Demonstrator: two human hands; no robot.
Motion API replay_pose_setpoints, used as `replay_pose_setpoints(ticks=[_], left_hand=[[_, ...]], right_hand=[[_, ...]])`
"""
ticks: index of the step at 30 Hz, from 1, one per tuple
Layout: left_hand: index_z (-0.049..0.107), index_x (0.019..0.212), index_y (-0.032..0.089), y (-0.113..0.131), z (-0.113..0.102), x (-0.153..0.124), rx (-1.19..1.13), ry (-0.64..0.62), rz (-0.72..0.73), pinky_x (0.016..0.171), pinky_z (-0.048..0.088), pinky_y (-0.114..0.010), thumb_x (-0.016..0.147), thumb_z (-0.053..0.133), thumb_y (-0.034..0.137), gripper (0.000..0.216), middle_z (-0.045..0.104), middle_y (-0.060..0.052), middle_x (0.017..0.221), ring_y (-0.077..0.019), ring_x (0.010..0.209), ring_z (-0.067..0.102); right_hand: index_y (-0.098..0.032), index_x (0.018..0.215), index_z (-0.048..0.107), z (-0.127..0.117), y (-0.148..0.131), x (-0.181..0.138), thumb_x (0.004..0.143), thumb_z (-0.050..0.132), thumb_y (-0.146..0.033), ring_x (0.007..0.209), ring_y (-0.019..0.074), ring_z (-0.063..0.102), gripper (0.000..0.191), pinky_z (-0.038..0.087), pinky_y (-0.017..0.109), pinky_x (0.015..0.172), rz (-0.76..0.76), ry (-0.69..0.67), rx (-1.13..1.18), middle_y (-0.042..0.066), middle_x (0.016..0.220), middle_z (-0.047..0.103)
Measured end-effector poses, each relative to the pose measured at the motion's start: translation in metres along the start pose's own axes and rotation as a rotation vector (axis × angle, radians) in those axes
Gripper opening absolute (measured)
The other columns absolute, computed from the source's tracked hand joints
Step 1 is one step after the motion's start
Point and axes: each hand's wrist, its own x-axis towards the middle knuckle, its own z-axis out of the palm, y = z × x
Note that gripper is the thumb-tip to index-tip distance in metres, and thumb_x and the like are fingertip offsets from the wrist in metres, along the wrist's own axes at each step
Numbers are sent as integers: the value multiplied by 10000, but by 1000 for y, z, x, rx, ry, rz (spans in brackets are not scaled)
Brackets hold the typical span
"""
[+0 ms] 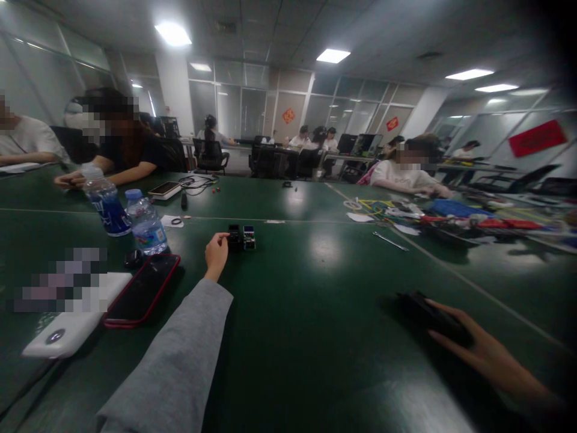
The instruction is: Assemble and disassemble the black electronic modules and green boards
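My left hand (216, 254), in a grey sleeve, reaches forward over the dark green table (315, 337). Its fingertips pinch the left side of a small black box (241, 238) with coloured bits on it, which stands on the table. My right hand (455, 337) lies low at the right with its fingers wrapped over a dark object (421, 310) that I cannot name. A phone in a red case (142, 290) lies just left of my left forearm.
Two water bottles (144, 222) stand at the left, with a white power bank (63, 337) nearer me. A metal tool (390, 241) and a heap of coloured cables (451, 216) lie at the right. Other people sit around the table and at desks behind.
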Motion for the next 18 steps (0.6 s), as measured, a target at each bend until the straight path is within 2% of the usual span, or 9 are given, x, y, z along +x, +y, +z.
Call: replay_pose_setpoints(ticks=[1, 2, 4, 6, 9, 12, 15, 18], left_hand=[[670, 1063, 240, 0, 0, 0, 1, -1, 0, 765, 499, -324, 908, 471, 267, 255, 704, -54, 968, -186, 818, 646], [671, 1061, 241, 0, 0, 1, 2, -2, -3, 764, 499, -323, 907, 472, 270, 254, 704, -53, 963, -186, 819, 646], [671, 1060, 240, -1, 0, 1, 0, -7, -11, 759, 500, -322, 908, 467, 273, 256, 703, -53, 959, -187, 815, 646], [670, 1062, 238, -1, 1, 1, -5, -13, -15, 757, 503, -325, 910, 463, 275, 259, 703, -55, 960, -188, 809, 646], [670, 1057, 237, -2, 3, 2, -25, -16, -4, 761, 505, -320, 911, 459, 270, 259, 706, -56, 963, -188, 825, 650], [672, 1037, 238, -6, 7, 4, -45, -2, 8, 782, 504, -311, 909, 460, 265, 249, 709, -52, 978, -184, 869, 653], [674, 1024, 244, -9, 9, 8, -58, -19, -3, 805, 503, -307, 905, 465, 266, 242, 712, -46, 996, -176, 887, 656], [676, 1018, 249, -11, 9, 10, -69, -45, -15, 818, 503, -307, 895, 479, 268, 232, 715, -38, 996, -173, 896, 659]], right_hand=[[-312, 1166, 631, 16, 0, 12, 707, 631, -816, 853, 293, 675, 682, 547, 422, 715, -37, -168, 82, 148, 1065, 645], [-313, 1246, 582, 33, -8, 24, 736, 659, -763, 931, 301, 661, 685, 548, 432, 777, -71, -277, 141, 145, 1136, 626], [-298, 1302, 531, 74, -45, 44, 813, 641, -681, 1049, 294, 618, 631, 538, 446, 864, -192, -396, 233, 121, 1210, 593], [-286, 1321, 508, 114, -102, 58, 897, 592, -595, 1107, 261, 581, 530, 512, 437, 927, -304, -464, 328, 91, 1254, 560], [-273, 1315, 516, 167, -190, 71, 941, 591, -491, 1098, 229, 561, 439, 489, 409, 949, -441, -519, 451, 65, 1221, 561], [-266, 1282, 549, 206, -249, 76, 936, 640, -411, 1081, 219, 547, 386, 465, 401, 964, -534, -555, 530, 52, 1175, 572], [-279, 1256, 572, 231, -275, 76, 921, 674, -387, 1081, 212, 537, 366, 450, 394, 976, -569, -565, 581, 39, 1153, 570], [-290, 1260, 576, 243, -279, 77, 961, 606, -418, 1179, 216, 481, 326, 398, 403, 1044, -540, -506, 645, 44, 1240, 521]])
